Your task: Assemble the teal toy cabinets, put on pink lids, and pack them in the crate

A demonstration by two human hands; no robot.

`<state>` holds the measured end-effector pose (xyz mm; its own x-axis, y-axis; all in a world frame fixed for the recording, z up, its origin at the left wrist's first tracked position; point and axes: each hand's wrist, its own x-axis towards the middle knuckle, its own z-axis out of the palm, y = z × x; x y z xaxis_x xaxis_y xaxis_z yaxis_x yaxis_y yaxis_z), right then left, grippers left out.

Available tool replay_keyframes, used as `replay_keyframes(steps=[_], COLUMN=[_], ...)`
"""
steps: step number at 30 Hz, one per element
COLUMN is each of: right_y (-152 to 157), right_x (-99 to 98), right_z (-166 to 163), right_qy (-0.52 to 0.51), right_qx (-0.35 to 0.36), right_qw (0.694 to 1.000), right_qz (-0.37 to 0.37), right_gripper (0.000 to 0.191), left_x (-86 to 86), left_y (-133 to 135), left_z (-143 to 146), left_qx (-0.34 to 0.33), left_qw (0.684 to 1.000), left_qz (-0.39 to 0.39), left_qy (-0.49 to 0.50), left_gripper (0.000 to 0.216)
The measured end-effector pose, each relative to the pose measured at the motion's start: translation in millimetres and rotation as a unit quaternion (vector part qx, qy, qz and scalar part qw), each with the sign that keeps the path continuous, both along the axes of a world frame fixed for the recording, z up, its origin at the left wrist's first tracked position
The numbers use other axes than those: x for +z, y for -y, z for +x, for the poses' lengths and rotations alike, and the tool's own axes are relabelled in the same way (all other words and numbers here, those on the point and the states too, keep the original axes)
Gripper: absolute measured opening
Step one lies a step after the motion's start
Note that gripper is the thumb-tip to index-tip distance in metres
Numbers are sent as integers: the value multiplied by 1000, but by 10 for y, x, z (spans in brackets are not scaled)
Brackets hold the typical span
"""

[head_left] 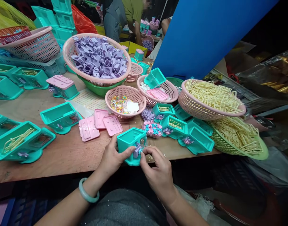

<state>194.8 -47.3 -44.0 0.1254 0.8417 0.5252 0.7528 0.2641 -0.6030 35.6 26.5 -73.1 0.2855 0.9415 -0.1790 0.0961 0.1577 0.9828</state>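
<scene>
My left hand [115,153] grips a teal plastic box [130,138] at the table's front edge, its thumb pressed beside a purple plastic part [136,152] on the box's side. The box's top is uncovered. My right hand [157,168] pinches a small light-blue piece [140,151] against that purple part; the fingertips partly cover it. Just behind the box lie pink lids [113,125]. Right of it is a bag of pink and blue rosette pieces [152,128], and beyond that stand teal boxes [174,125] with purple parts on their sides.
A pink basket of purple parts [100,58] sits at the back. Smaller baskets [125,91] hold tiny pieces. Pale yellow sticks fill a basket [212,97] and a green one [240,138] at right. More teal boxes [21,141] stand left. A person [125,18] bends in the background.
</scene>
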Motion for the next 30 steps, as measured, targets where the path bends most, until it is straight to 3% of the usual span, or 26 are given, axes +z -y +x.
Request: replay_keyframes(steps=[3,5,10,12,15,19,22,25,27,30], right_y=[5,19,104,100,-31,-297,-388,-541,-832,-1578], right_x=[-31,-42,-50,-95,-260,-562,-639,-446,-193,162], right_z=[-25,-54,-81,-19,113,112,23,64,167,303], right_qy=[21,-14,-87,-101,-112,-104,-64,-31,41,207], right_qx=[-8,-10,41,78,51,74,96,89,83,54], right_qw=[999,1000,994,990,992,984,983,992,992,955], right_qz=[29,5,-54,-56,-33,-121,-143,-87,-87,-206], right_gripper=[11,12,10,10,6,48,52,45,35,23], left_x=[-2,-17,-97,-126,-159,-219,-212,-44,146,403], left_y=[38,67,80,35,-69,-166,-184,-256,-396,-760], left_z=[9,6,-144,-271,-455,-578,-669,-763,-732,-481], left_qx=[-1,-7,-40,-68,-120,-148,-155,-133,-87,-12], left_qw=[1000,1000,995,990,987,984,982,983,982,975], left_qz=[12,17,-24,-5,62,97,95,98,140,215], left_qy=[-21,-17,92,123,83,7,-46,-86,-90,-64], left_gripper=[57,56,62,67,75,79,89,92,75,46])
